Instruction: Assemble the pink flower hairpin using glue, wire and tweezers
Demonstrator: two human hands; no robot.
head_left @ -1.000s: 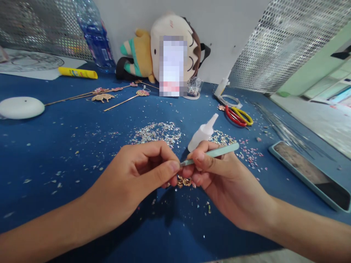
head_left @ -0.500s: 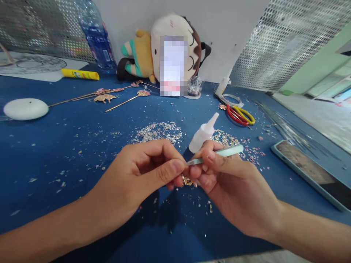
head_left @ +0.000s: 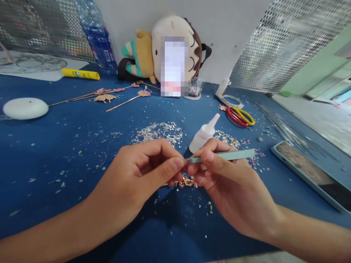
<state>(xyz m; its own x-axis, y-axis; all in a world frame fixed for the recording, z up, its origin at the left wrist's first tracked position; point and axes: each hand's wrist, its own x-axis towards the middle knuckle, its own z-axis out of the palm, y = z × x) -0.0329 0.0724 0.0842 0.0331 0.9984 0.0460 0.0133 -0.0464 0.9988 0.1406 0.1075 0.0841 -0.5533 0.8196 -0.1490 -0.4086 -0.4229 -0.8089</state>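
Observation:
My right hand (head_left: 233,175) is closed round a pair of pale green tweezers (head_left: 233,155), whose tips point left. My left hand (head_left: 145,175) pinches thumb against fingers at those tips; what it holds there is too small or hidden to make out. Just below both hands' fingers shows a gold openwork ornament (head_left: 187,181) with a thin stick end at its left; whether it lies on the table or is held, I cannot tell. Behind my right hand stands a white squeeze bottle (head_left: 203,137) with a pointed nozzle. Silvery chips (head_left: 159,132) are heaped beyond my left hand.
On the blue table (head_left: 90,223) are red-and-yellow-handled pliers (head_left: 241,116), a phone (head_left: 309,175), thin wires (head_left: 282,124) and gold hair sticks (head_left: 123,103). At the back are a plush doll (head_left: 142,51), a yellow glue tube (head_left: 80,74) and a blue bottle (head_left: 100,44).
The tweezers have turned flatter, with their back end further right. More of the gold ornament and its stick shows beneath the fingers. My left hand has barely moved.

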